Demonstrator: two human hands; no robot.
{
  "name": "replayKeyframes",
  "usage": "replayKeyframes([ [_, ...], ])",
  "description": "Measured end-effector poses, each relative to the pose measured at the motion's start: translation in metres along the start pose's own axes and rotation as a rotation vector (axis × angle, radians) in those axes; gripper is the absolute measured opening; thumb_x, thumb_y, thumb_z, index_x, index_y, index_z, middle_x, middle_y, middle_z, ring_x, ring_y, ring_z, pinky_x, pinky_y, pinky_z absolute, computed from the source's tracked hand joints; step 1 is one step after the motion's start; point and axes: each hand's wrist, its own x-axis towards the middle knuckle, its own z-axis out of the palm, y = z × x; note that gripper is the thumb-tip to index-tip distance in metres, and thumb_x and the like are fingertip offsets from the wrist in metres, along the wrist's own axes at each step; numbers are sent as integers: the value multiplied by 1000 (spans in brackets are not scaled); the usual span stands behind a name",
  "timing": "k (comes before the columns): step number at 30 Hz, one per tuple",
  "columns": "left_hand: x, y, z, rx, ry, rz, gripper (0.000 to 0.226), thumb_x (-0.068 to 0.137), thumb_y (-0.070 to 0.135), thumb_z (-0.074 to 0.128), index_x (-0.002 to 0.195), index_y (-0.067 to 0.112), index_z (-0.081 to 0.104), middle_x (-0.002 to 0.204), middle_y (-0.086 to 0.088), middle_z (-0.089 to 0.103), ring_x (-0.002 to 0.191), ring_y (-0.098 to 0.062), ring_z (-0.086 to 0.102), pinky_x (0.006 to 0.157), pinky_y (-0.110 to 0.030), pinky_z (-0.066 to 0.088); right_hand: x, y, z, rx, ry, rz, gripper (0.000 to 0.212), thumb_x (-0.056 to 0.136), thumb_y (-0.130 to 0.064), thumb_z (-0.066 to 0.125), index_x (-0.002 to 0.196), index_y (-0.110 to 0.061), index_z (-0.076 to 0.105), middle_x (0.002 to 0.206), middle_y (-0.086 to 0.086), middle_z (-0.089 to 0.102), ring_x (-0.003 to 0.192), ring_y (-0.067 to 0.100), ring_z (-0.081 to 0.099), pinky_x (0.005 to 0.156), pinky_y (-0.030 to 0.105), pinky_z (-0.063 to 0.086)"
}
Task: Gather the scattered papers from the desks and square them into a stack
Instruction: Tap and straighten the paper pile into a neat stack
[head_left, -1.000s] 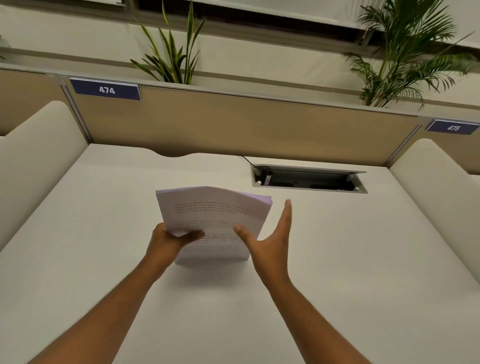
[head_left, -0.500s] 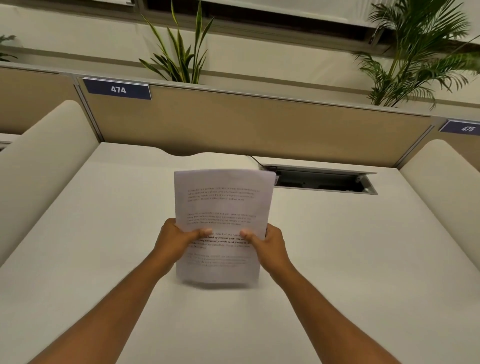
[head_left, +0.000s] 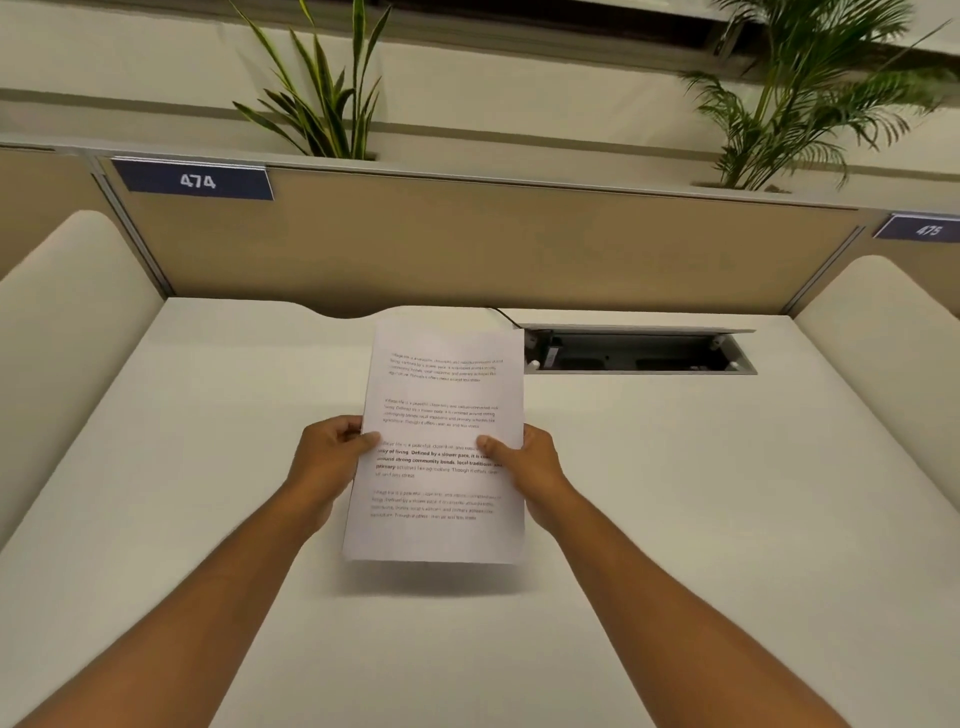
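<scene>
Two bare forearms are seen reaching forward from the bottom of the view over a white desk (head_left: 675, 493). Between them, a stack of printed papers (head_left: 441, 415) is held upright in portrait position, its long axis running from near to far, its bottom edge seemingly hovering just above the desk surface, where a soft shadow is cast. The stack is gripped at mid-height on both long edges: the left hand (head_left: 332, 457) is closed on the left edge with its thumb pressed on the front sheet, and the right hand (head_left: 524, 462) is closed on the right edge the same way. Both hands are equally near, so the stack lies centred between them. The edges appear well aligned, and a downward tap of the short bottom edge on the desk is judged the likely squaring move. Farther back, an open cable tray (head_left: 639, 353) is set into the desk to the right of the stack. Beyond it, a tan partition (head_left: 467, 249) is seen carrying a blue sign reading 474 (head_left: 195, 180), with potted plants (head_left: 322, 93) above.
</scene>
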Motion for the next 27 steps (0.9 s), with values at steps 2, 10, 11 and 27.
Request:
replayKeyframes([
  [2,15,-1,-3,26,28,-11,15,100,3,77,114,6,81,110,-15,84,105,-38,81,100,-54,64,13,-1,7,-26,15,21,27,95,-12,78,121,-14,74,120,9,79,103,30,79,95,50,63],
  [10,79,1,-15,106,79,-57,17,90,2,87,106,7,83,99,-11,85,97,-36,83,94,-53,68,82,-2,38,-159,107,89,41,90,-12,83,128,-5,72,122,14,78,106,35,76,99,54,60],
  [11,88,3,-15,120,87,-57,16,89,2,87,104,9,82,98,-11,84,98,-37,83,94,-53,68,91,-3,42,-187,124,93,42,89,-12,84,128,-5,72,123,15,77,107,36,76,99,53,60],
  [27,158,1,-5,240,140,-112,31,87,11,93,113,0,83,113,-18,84,94,-38,84,90,-53,69,168,-7,53,-578,174,2,51,87,-30,85,126,-7,62,127,10,69,105,25,67,88,36,54],
])
